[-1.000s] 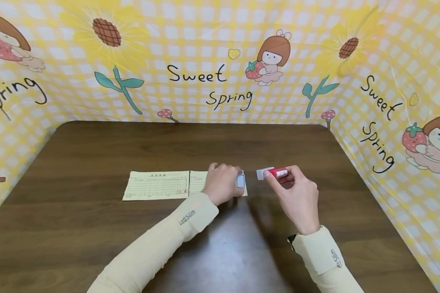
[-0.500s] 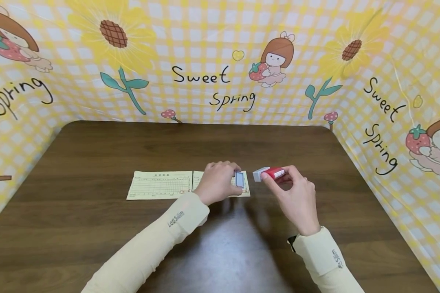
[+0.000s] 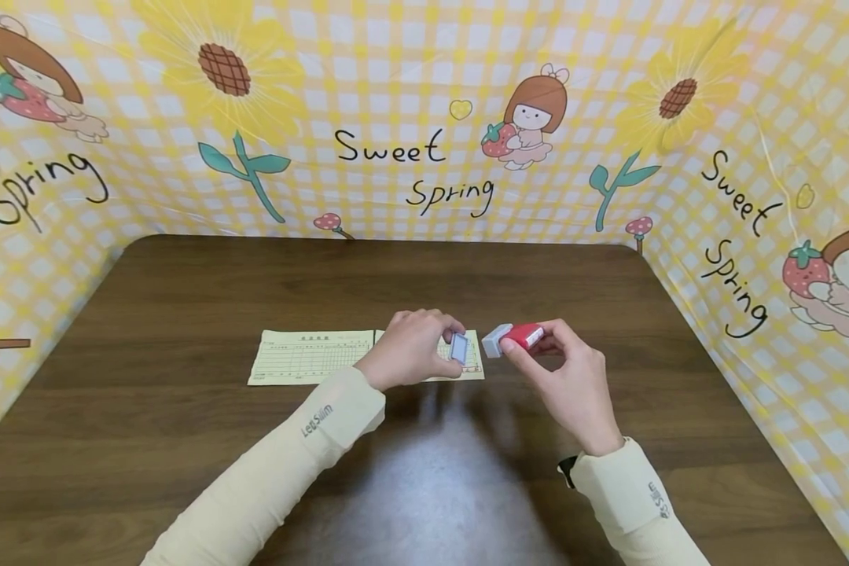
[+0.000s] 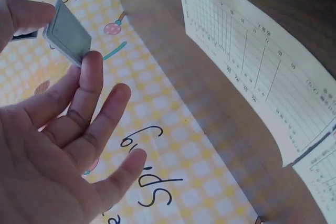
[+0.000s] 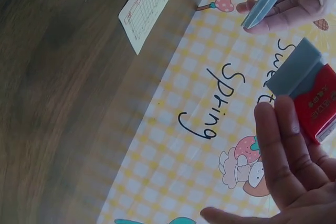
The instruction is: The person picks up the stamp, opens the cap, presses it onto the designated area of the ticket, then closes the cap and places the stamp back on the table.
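My left hand (image 3: pixel 406 350) pinches a grey rectangular stamp cap (image 3: pixel 458 348) between thumb and fingertips; its other fingers are spread apart in the left wrist view. Opposite it, my right hand (image 3: pixel 573 385) grips a red and grey stamp (image 3: pixel 525 338), grey end pointing left toward the cap. A short gap separates cap and stamp. Both are held up above the right-hand printed slip (image 3: pixel 473 363), which my left hand partly covers. That slip bears a small red boxed mark (image 5: pixel 134 8) at its corner. Beside it lies the left-hand printed slip (image 3: pixel 304 358), its right end hidden by my left arm.
The slips lie end to end on a dark wooden table (image 3: pixel 255 291). A yellow checked cloth (image 3: pixel 382 79) with flowers and lettering stands behind the table and along both sides.
My left hand has lifted off the slip and tilted the cap, uncovering the red mark. My right hand has brought the stamp slightly left, closer to the cap. The head view has shifted slightly.
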The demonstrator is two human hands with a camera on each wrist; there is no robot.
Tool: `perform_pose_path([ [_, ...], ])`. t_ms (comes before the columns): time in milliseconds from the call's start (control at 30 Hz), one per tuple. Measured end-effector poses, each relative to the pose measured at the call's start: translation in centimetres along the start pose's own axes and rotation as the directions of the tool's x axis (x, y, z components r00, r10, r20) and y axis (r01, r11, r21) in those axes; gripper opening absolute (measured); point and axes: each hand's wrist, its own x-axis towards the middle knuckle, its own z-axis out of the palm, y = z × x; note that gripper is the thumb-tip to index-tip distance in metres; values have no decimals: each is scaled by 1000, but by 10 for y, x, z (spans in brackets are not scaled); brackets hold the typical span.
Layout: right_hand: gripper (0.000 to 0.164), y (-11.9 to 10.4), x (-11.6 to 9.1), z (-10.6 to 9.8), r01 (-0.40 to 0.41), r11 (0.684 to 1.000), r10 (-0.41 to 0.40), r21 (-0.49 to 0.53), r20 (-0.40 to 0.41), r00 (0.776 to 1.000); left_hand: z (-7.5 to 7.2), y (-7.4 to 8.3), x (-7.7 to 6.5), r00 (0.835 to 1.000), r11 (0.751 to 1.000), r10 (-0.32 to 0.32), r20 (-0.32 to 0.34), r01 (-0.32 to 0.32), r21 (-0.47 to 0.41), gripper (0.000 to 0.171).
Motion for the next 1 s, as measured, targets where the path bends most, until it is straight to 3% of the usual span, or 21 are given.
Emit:
perform_pose_path([
  [200,30,-1,0,0,21,998,-23,59,41,999,-4,0,-1,997,997,61,42,-59,-48,48],
  [467,29,-1,-2,1,51,994,-59,100,84,995,-7,3,0,993,982,100,67,-88,-169,47],
  [1000,28,-1,-1,4,78,989,-92,127,109,990,-9,8,1,992,963,91,82,-67,-262,49],
])
